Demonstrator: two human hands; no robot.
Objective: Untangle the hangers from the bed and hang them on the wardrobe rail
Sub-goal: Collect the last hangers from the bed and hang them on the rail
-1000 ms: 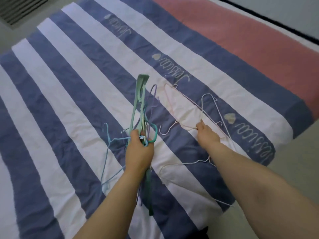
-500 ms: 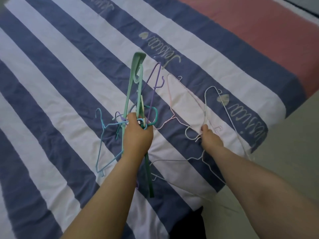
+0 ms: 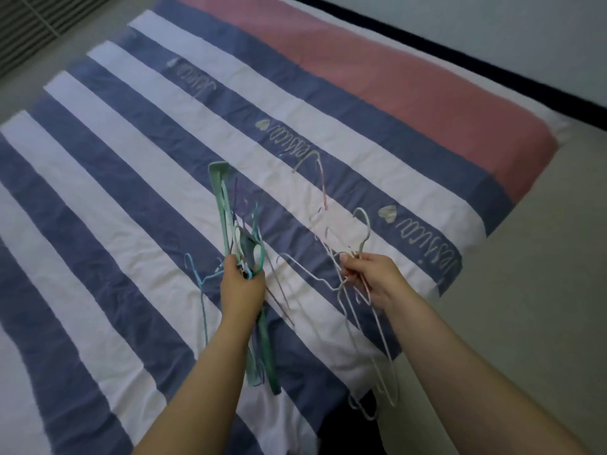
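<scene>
Head | left hand (image 3: 241, 290) grips coloured hangers (image 3: 226, 218) | right hand (image 3: 371, 279) grips white hangers (image 3: 364, 234)

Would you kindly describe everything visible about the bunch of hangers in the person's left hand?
The bunch of coloured hangers looks like plastic: a broad green one, thinner teal, purple and pale ones, plus a light blue one hanging to the left. The left hand grips them near their hooks, and the bunch stands roughly upright above the striped bedspread, the green end topmost and the lower ends reaching down past the forearm. They overlap closely; blur hides their exact count. They look apart from the white hangers in the right hand.
</scene>
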